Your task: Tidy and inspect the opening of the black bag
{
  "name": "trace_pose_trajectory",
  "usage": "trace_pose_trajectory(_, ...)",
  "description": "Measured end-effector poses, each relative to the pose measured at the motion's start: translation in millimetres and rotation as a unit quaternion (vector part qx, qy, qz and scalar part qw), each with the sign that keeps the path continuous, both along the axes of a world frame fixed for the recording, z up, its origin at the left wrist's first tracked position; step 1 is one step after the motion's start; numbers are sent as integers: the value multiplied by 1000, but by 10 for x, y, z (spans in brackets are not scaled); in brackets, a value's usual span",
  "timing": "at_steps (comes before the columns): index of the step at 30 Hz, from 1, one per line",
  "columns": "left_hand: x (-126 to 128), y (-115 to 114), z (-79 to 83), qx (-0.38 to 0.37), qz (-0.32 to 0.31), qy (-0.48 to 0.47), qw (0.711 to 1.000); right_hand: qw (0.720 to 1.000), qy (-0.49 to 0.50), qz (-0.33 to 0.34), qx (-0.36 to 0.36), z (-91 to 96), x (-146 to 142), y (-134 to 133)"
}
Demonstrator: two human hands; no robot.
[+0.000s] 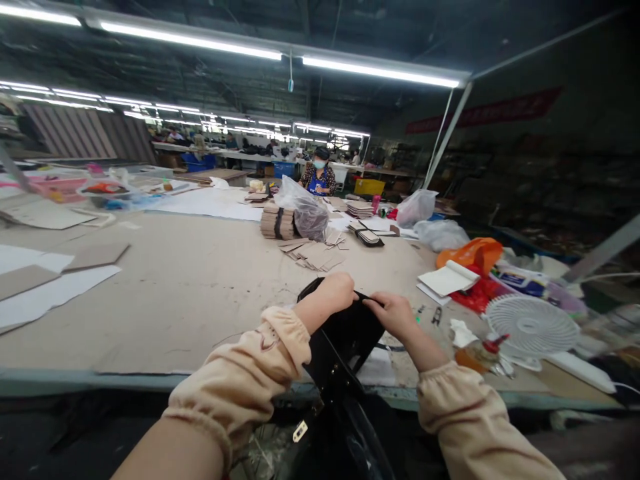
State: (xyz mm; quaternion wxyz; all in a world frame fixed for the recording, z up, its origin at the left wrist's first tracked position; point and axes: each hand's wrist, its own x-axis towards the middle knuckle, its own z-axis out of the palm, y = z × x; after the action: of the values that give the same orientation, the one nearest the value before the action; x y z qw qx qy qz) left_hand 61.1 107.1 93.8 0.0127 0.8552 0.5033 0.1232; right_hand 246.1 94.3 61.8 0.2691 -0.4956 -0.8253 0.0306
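A black bag (345,340) with small metal studs and a dangling metal clasp piece (300,431) rests at the table's front edge, partly hanging over it. At its upper edge, my left hand (333,295) pinches the black material, fingers closed. My right hand (393,312) grips the same edge a short way to the right, thumb and fingers pressed together. The bag's lower part drops into shadow below the table. Both forearms wear cream sleeve covers.
Bundled card pieces (278,222) and a clear plastic bag (313,213) lie ahead. To the right are a white fan (533,323), an orange glue bottle (475,358), small snips (437,316) and a notepad (447,279). Another person (319,177) sits across the table.
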Motion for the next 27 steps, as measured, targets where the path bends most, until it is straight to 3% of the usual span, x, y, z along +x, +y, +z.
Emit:
trace_pose_trajectory(6, -333, 109, 84, -24, -30, 8, 999, 1000, -3, -1, 28, -30, -2, 14)
trace_pose_trajectory(10, -427, 120, 78, -11, -46, -3, 999, 999, -11, 15, 29, 18, 21, -5)
trace_pose_trajectory(19, -139, 128, -7, 4, -63, -14, 998, 999, -23, 19, 15, 108, 297, -142)
trace_pose_trajectory(27, -57, 154, 21, -8, -35, -10, 999, 1000, 4, -1, 11, 70, 306, -133)
